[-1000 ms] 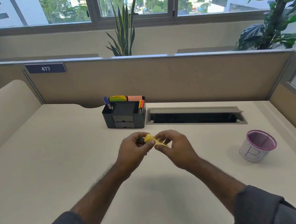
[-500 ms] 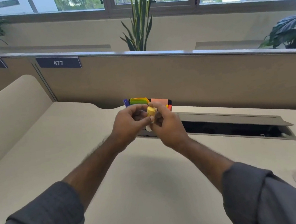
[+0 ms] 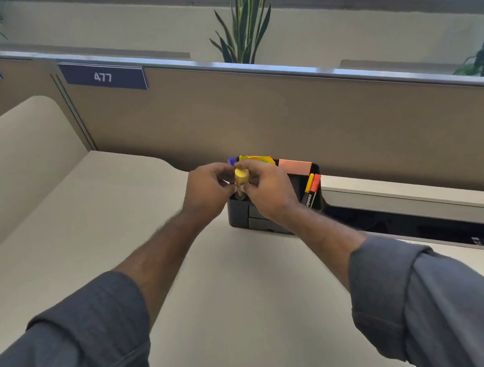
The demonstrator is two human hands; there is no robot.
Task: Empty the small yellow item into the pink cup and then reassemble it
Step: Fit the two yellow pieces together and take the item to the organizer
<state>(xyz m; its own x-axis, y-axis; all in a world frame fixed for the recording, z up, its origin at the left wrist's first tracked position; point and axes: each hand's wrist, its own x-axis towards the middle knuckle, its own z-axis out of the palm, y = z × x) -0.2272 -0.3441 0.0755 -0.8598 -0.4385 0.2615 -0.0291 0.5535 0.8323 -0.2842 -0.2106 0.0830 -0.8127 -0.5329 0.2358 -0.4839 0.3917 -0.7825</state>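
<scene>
Above the tabletop (image 3: 55,242), head view: both hands meet mid-air w/ the small yellow item (image 3: 241,177) pinched between them. Left hand (image 3: 207,193) has its fingers (image 3: 222,172) closed on the item's left side; right hand (image 3: 270,193) has its fingers (image 3: 253,172) closed on its right side and top. The item is a short, rounded yellow cylinder w/ a pale, clearer part below it, partly hidden by the fingers; can't tell if its parts are joined or apart. It hangs clear of the tabletop, in front of the black organizer (image 3: 271,219).

Organizer stands directly behind the hands, so they cover its left and middle. It's boxy, matte dark plastic w/ small drawer fronts low down. Sticking up from it: a purple cap, yellow-green and pink-orange blocks, plus yellow and orange markers (image 3: 312,187) at the right corner. Right of it, a long rectangular cable slot (image 3: 429,224) w/ grey metal frame, dark inside.

Tabletop is smooth, plain beige. Behind: tan partition w/ metal top rail, blue plate "477" (image 3: 104,77). A spiky green plant (image 3: 244,16) rises past the rail, windows beyond. Grey sleeves (image 3: 86,348) are rolled up on the forearms. Pink cup isn't in frame.
</scene>
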